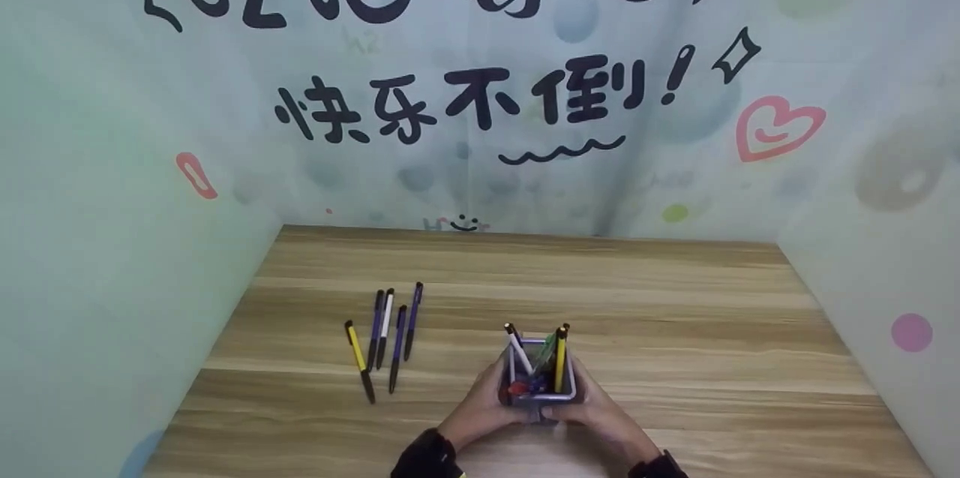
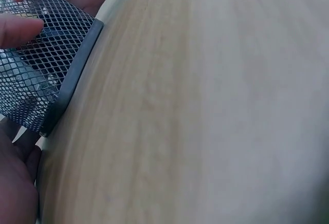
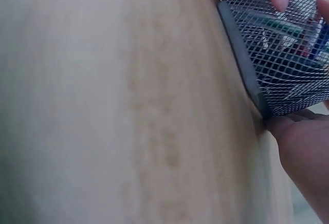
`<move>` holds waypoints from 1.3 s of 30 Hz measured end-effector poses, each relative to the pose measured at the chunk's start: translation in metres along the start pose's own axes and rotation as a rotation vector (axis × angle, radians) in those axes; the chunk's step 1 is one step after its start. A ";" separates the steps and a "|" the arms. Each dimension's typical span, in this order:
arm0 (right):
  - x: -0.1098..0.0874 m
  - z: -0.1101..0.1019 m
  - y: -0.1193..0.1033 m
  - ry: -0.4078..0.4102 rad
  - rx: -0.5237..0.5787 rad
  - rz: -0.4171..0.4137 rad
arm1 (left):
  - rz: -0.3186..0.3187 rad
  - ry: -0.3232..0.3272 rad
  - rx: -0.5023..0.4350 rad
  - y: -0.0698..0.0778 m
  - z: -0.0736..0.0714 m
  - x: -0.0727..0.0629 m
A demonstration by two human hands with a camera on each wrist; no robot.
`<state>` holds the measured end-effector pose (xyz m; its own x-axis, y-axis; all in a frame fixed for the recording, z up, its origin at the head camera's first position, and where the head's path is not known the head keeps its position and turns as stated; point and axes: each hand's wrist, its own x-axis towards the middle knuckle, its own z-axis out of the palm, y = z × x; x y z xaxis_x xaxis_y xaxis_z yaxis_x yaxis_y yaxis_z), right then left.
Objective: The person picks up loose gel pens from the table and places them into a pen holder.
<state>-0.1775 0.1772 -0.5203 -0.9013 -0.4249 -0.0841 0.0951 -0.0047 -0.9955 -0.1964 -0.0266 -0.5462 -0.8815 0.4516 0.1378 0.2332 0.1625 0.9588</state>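
Note:
Between both hands stands a dark mesh pen holder [image 1: 553, 397] with a pale rim. My left hand [image 1: 480, 407] grips its left side, and my right hand [image 1: 606, 410] holds the right side, thumbs toward the near face. Inside lean a white pen [image 1: 521, 352], a yellow pen [image 1: 560, 359] and something green; red and blue bits show lower down, too small to name. In the left wrist view the holder's solid base edge [image 2: 77, 75] is close to the wood surface. Through the mesh [image 3: 288, 75], the right wrist view shows the contents only in part.
Left of the holder, several loose pens lie on the wooden table [image 1: 675, 313]: a yellow one [image 1: 358, 358], a white one [image 1: 385, 324] and dark blue ones [image 1: 398, 350]. A printed cloth [image 1: 465, 185] hangs behind the table, with pale walls at both sides.

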 end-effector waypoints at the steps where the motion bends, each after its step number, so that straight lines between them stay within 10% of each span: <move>1: 0.000 0.000 0.001 0.013 0.004 0.003 | 0.007 0.001 0.003 0.000 0.000 0.000; 13: 0.000 -0.003 0.006 0.107 0.024 0.042 | -0.089 -0.013 0.032 0.003 -0.002 -0.002; 22: 0.000 -0.006 0.011 0.102 0.016 0.044 | -0.021 0.078 -0.061 0.003 -0.018 -0.005; 31: 0.000 -0.008 0.013 0.082 0.036 0.032 | -0.340 0.485 0.414 0.018 -0.069 -0.007; 39: -0.001 -0.008 0.012 0.092 0.041 0.056 | -0.448 0.486 0.646 0.021 -0.100 0.002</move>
<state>-0.1794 0.1851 -0.5324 -0.9289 -0.3406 -0.1454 0.1621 -0.0211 -0.9865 -0.2340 -0.1099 -0.5012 -0.9860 -0.1661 0.0171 -0.1164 0.7570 0.6429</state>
